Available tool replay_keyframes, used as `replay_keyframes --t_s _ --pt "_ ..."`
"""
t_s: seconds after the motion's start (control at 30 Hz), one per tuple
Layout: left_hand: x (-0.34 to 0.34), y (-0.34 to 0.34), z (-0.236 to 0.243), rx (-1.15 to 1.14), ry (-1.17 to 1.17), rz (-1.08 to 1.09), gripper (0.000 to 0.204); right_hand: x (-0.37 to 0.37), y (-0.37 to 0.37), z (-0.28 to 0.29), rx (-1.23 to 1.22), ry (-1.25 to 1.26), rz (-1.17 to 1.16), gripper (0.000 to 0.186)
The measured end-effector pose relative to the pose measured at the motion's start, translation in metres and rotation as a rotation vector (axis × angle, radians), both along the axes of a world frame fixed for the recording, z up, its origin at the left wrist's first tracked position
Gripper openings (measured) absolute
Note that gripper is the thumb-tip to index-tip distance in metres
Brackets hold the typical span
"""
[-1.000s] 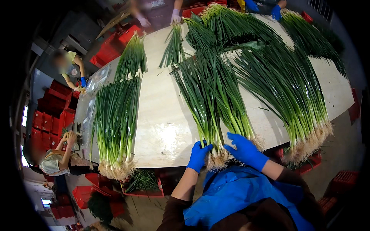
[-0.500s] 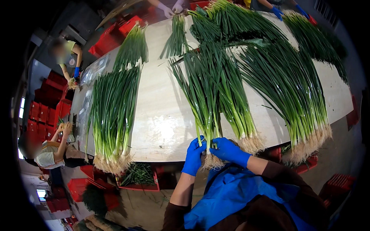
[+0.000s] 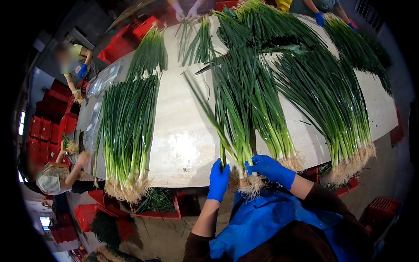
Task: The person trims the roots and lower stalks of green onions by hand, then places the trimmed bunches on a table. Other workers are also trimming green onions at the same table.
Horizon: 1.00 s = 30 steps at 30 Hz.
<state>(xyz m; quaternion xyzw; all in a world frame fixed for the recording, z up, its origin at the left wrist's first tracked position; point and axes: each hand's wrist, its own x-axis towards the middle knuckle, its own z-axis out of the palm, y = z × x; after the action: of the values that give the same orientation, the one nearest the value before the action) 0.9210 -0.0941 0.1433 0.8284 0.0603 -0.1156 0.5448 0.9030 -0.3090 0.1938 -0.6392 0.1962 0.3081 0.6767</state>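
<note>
At the table's near edge, my left hand point(image 3: 218, 180) in a blue glove is closed round the lower end of a spring onion stalk point(image 3: 223, 153). My right hand point(image 3: 273, 170), gloved too, pinches the white stems just above the roots of a spring onion bunch point(image 3: 239, 126). That bunch's pale roots point(image 3: 250, 185) hang over the edge toward my blue apron. One or two stalks slant off to the left from it. Right beside lies another bunch point(image 3: 275, 122), roots toward me. The fingertips of both hands are partly hidden by stems.
Large spring onion piles lie on the pale table point(image 3: 183, 126), at left point(image 3: 128, 131) and right point(image 3: 336, 113). Beneath the near edge sits a red crate point(image 3: 157, 213) with green leaves. Co-workers stand at the left and far sides; one's gloved hands point(image 3: 187, 12) hold stalks.
My left hand has moved slightly down and left, away from the bunch. My right hand and the bunch's roots have shifted right. Some stalks now slant left. The far co-worker's hands have moved left with stalks.
</note>
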Motion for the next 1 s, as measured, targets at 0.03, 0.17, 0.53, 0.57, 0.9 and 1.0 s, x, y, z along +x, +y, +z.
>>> replay_keyframes --t_s 0.03,0.17,0.53,0.57,0.9,1.0 --pt "0.0 -0.003 0.012 0.53 -0.455 -0.184 0.053 0.0 0.001 0.008 0.019 0.057 -0.037 0.034" --pt "0.014 -0.036 0.047 -0.256 -0.08 -0.098 0.046 -0.017 0.002 -0.005 0.037 -0.185 0.003 0.034" --pt "0.068 -0.042 0.034 -0.998 0.546 -0.136 0.033 0.022 0.029 0.018 0.254 -0.156 -0.223 0.029" --pt "0.07 -0.046 0.034 -0.991 0.552 -0.126 0.031 0.029 0.028 0.018 0.258 -0.136 -0.233 0.027" --pt "0.069 -0.042 0.029 -1.025 0.549 -0.051 0.03 0.029 0.046 -0.014 0.328 -0.119 -0.457 0.02" --pt "0.064 -0.044 0.025 -1.045 0.558 -0.021 0.029 0.023 0.052 -0.015 0.314 -0.132 -0.519 0.02"
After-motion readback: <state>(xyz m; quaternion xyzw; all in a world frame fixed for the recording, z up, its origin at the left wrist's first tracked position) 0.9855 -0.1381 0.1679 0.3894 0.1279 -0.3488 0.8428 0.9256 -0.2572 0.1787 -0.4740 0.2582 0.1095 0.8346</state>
